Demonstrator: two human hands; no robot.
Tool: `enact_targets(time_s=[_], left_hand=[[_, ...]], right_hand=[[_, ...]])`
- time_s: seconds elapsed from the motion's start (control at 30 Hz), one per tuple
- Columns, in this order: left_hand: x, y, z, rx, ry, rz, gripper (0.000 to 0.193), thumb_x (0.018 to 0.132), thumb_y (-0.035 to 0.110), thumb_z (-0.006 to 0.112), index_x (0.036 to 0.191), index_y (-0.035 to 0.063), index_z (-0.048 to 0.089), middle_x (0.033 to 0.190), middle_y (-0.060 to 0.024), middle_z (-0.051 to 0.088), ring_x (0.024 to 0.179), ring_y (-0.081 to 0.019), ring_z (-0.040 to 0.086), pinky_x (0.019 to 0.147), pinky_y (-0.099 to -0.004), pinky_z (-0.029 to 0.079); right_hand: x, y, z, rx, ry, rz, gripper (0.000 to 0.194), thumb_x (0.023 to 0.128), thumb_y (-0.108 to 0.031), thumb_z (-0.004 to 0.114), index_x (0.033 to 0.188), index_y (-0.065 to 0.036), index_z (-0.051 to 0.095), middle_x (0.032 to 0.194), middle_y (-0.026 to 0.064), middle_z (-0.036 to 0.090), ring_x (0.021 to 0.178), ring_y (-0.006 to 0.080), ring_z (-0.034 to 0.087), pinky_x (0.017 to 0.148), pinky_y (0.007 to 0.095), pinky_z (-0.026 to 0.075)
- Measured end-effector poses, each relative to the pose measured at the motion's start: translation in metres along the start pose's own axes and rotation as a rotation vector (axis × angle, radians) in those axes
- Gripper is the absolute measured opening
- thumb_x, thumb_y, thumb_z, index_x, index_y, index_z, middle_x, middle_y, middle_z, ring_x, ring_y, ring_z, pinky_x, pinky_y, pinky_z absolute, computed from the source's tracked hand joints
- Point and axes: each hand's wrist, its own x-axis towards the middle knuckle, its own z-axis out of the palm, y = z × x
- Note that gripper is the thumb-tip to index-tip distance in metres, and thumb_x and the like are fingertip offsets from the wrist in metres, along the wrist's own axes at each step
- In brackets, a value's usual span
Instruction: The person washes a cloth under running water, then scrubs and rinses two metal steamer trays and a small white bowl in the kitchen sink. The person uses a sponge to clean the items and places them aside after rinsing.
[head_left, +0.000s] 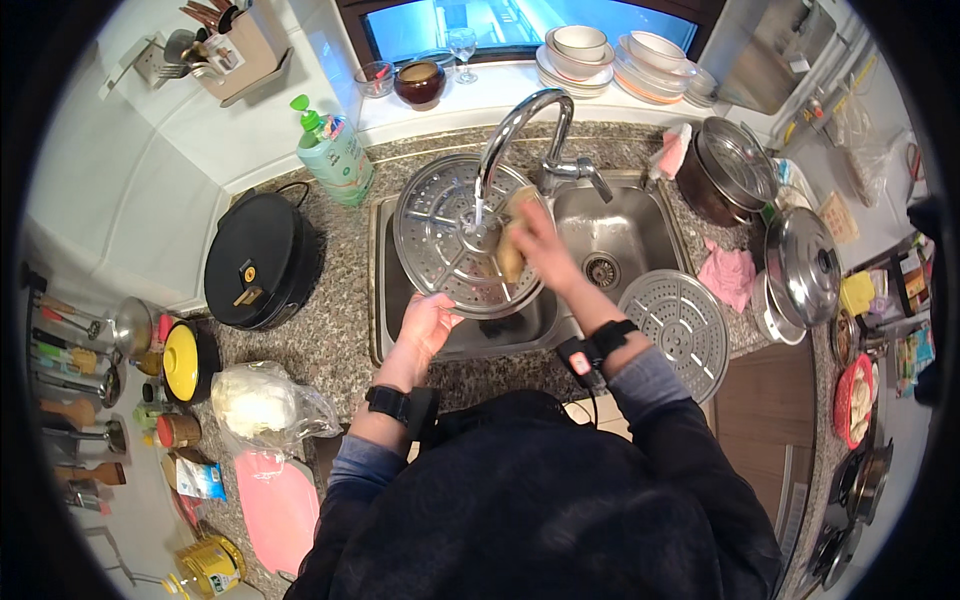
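Note:
My left hand (428, 327) grips the near rim of a round perforated metal steamer tray (442, 262), which is held over the left bowl of the steel sink (381, 315). Water runs from the curved chrome faucet (517, 124) onto the tray's middle. My right hand (538, 241), a little blurred, presses a yellowish-brown scrubber (511, 251) on the tray's right part; its material is unclear. A second perforated steamer tray (675, 330) lies at the sink's right front edge, partly over the counter's edge.
Left of the sink stand a black round electric appliance (259, 262) and a green pump bottle (337, 161). Stacked bowls (581, 56) line the windowsill. Pots (724, 172), a pink cloth (727, 274) and a lidded pan (802, 266) are at the right. A pink cutting board (277, 510) lies at lower left.

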Motion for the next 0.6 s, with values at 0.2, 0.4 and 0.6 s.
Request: enact_targets(time_s=[0.2, 0.4, 0.6], left_hand=[[-0.003, -0.002, 0.012, -0.02, 0.066, 0.086, 0.044, 0.075, -0.01, 0.046, 0.117, 0.0025, 0.054, 0.101, -0.0108, 0.065, 0.082, -0.0229, 0.067, 0.069, -0.0352, 0.057], [-0.009, -0.018, 0.013, 0.132, 0.155, 0.015, 0.032, 0.076, -0.009, 0.05, 0.104, 0.0038, 0.059, 0.086, -0.0067, 0.065, 0.069, -0.0181, 0.063, 0.059, -0.031, 0.054], [-0.011, -0.007, 0.011, 0.169, 0.265, 0.123, 0.031, 0.072, -0.011, 0.049, 0.097, 0.0035, 0.061, 0.079, -0.0051, 0.064, 0.061, -0.0156, 0.06, 0.055, -0.0279, 0.051]], right_hand=[[-0.028, -0.008, 0.06, -0.349, -0.409, -0.165, 0.061, 0.094, -0.042, 0.045, 0.147, -0.017, 0.027, 0.156, 0.0154, 0.013, 0.144, 0.0366, 0.007, 0.115, 0.0515, 0.011], [0.02, -0.018, 0.063, -0.559, -0.52, -0.295, 0.058, 0.096, -0.039, 0.042, 0.147, -0.016, 0.026, 0.156, 0.0138, 0.013, 0.144, 0.0357, 0.006, 0.115, 0.0528, 0.008], [0.053, 0.03, 0.044, -0.543, -0.081, 0.287, 0.071, 0.096, -0.049, 0.034, 0.147, -0.002, 0.019, 0.155, 0.0217, 0.007, 0.144, 0.0368, 0.002, 0.114, 0.0527, 0.012]])
